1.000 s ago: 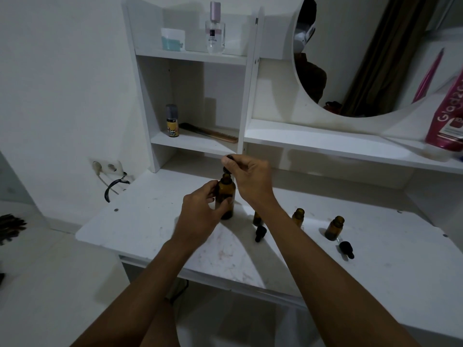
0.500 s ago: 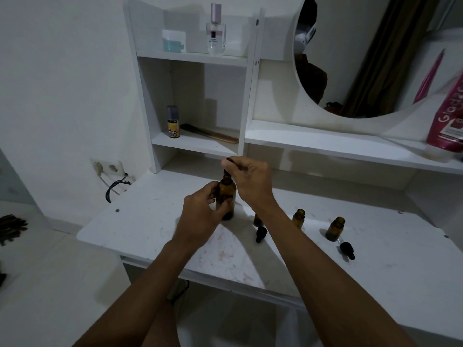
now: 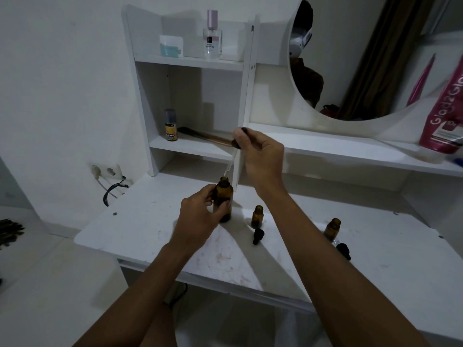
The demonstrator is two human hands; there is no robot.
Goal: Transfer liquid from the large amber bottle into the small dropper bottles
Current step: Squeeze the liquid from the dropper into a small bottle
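Observation:
The large amber bottle (image 3: 224,196) stands uncapped on the white table (image 3: 140,231), and my left hand (image 3: 200,216) grips its body. My right hand (image 3: 260,156) holds a dropper (image 3: 231,159) by its black bulb above the bottle, the glass tube tilted with its tip just over the bottle's mouth. Two small amber dropper bottles stand open to the right: one (image 3: 257,216) close by, another (image 3: 332,229) farther right, partly behind my right forearm. A black dropper cap (image 3: 258,236) lies in front of the first, and a second cap (image 3: 343,250) lies by the other.
A white shelf unit (image 3: 190,146) stands behind the table with a small spray can (image 3: 170,125), a comb, a perfume bottle (image 3: 212,36) and a jar. A round mirror (image 3: 350,58) and a pink tube (image 3: 446,111) are at the right. A wall socket with a cable is at the left.
My right hand has lifted the dropper up out of the large bottle; its tube is now fully clear of the neck. My left hand keeps its hold on the bottle.

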